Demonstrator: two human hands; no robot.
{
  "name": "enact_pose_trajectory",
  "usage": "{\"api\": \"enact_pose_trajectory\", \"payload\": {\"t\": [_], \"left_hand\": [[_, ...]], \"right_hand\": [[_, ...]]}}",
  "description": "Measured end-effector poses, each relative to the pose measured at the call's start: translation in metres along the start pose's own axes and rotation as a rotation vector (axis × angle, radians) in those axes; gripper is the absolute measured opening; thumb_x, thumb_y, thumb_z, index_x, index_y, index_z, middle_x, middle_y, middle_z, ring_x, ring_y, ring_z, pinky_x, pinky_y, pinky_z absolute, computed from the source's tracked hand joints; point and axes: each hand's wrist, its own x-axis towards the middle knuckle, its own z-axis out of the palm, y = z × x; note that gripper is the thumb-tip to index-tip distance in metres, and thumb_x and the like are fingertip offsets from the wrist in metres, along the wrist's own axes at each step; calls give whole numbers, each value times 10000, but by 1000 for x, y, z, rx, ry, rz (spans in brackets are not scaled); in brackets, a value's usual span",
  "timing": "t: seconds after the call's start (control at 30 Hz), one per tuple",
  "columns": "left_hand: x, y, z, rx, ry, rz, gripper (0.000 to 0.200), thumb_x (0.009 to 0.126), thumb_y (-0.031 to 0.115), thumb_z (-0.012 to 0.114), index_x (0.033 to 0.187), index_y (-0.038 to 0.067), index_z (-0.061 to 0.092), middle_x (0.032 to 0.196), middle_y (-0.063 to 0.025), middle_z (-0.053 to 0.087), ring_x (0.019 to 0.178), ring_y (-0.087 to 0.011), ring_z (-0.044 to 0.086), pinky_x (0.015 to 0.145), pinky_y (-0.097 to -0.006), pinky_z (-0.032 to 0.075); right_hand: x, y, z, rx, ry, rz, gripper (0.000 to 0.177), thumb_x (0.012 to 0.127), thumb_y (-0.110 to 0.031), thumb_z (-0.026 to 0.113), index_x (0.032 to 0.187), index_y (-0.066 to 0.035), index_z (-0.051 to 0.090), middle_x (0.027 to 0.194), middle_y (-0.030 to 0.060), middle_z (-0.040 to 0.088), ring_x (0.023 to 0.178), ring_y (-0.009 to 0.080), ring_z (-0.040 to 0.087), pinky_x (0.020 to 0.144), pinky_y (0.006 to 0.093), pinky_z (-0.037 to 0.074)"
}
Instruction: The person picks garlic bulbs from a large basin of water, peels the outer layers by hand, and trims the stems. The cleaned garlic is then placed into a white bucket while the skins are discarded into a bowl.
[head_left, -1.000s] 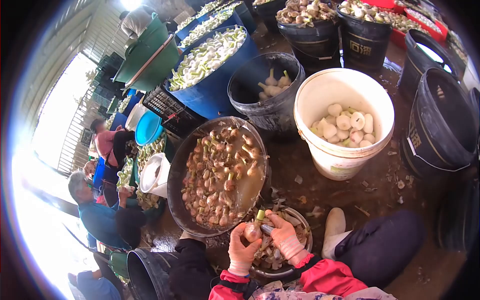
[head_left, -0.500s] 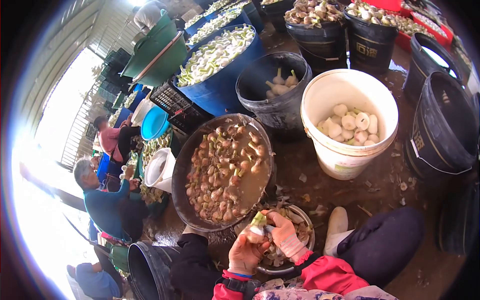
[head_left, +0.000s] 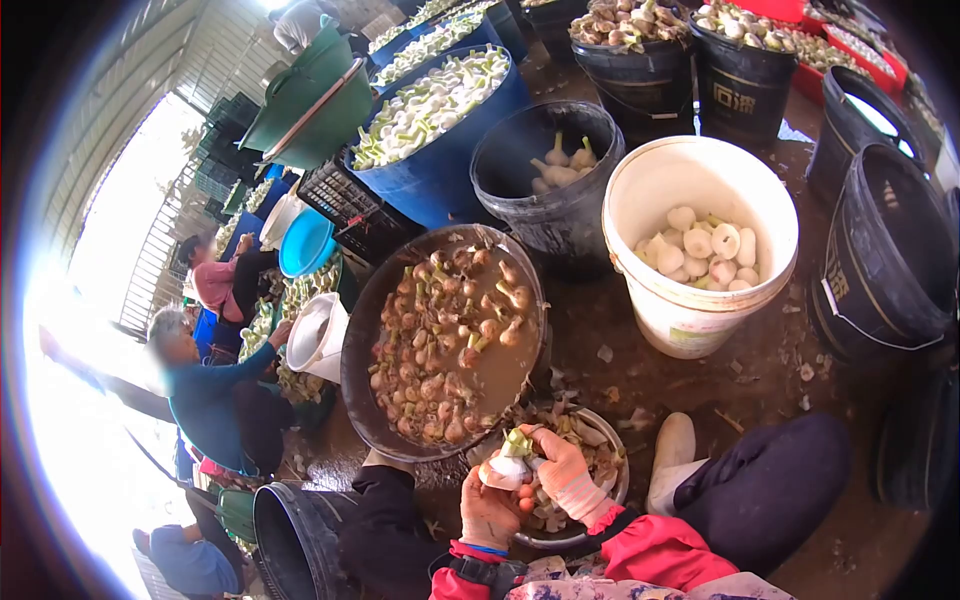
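In the head view, my left hand (head_left: 487, 517) holds a garlic bulb (head_left: 503, 472) with a white peeled side and a short green stem. My right hand (head_left: 566, 475), in an orange glove, is closed right beside the stem; what its fingers grip is hidden. Both hands are above a metal basin (head_left: 622, 488) with garlic skins (head_left: 590, 437) in it. Just beyond is a wide dark tub (head_left: 352, 375) of muddy water, where many unpeeled garlic bulbs (head_left: 430, 385) float.
A white bucket (head_left: 665, 318) with peeled garlic stands ahead to the right, beside a black bucket (head_left: 520, 215) with a few bulbs. Blue barrels (head_left: 425, 185) of garlic stand behind. Black buckets (head_left: 880, 270) line the right. Other people (head_left: 215, 385) sit at the left.
The bulb has turned in my left hand and shows more white surface. My right fingers have shifted slightly at the stem. A person at the left has stretched an arm forward.
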Motion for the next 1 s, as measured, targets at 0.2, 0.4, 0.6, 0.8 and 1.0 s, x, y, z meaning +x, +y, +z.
{"api": "enact_pose_trajectory", "payload": {"t": [0.2,0.4,0.6,0.8,1.0], "left_hand": [[11,2,-17,227,106,-33,610,851,674,368,1229,217,512,850,-136,611,594,-263,567,437,-370,434],[4,-5,-17,1413,150,841,1003,672,439,816,1380,-38,291,1111,-139,568,956,-269,573,868,-291,458],[25,10,-26,40,-197,-155,773,817,687,480,1320,104,413,1006,-166,626,779,-252,637,643,-393,551],[8,5,-14,726,-54,527,742,842,517,616,1354,38,369,1032,-138,590,905,-224,580,774,-333,491],[6,-1,-28,1065,-3,888,661,956,412,486,1433,12,265,1093,-89,530,897,-160,522,799,-278,443]], "right_hand": [[5,12,4,544,22,288,548,774,148,468,1307,19,488,1125,41,601,984,112,555,867,223,428],[9,44,2,265,93,232,396,827,109,528,1211,26,569,1040,62,626,945,124,573,836,230,463],[-1,6,-3,483,74,415,193,901,-4,506,1055,-20,621,857,102,631,696,158,603,639,276,522],[11,8,-6,594,-97,491,217,857,-70,604,1070,-83,647,863,15,625,711,112,589,601,237,496],[-2,14,5,321,-180,450,210,804,-152,696,992,-63,668,797,-13,610,642,78,529,554,237,438]]}}
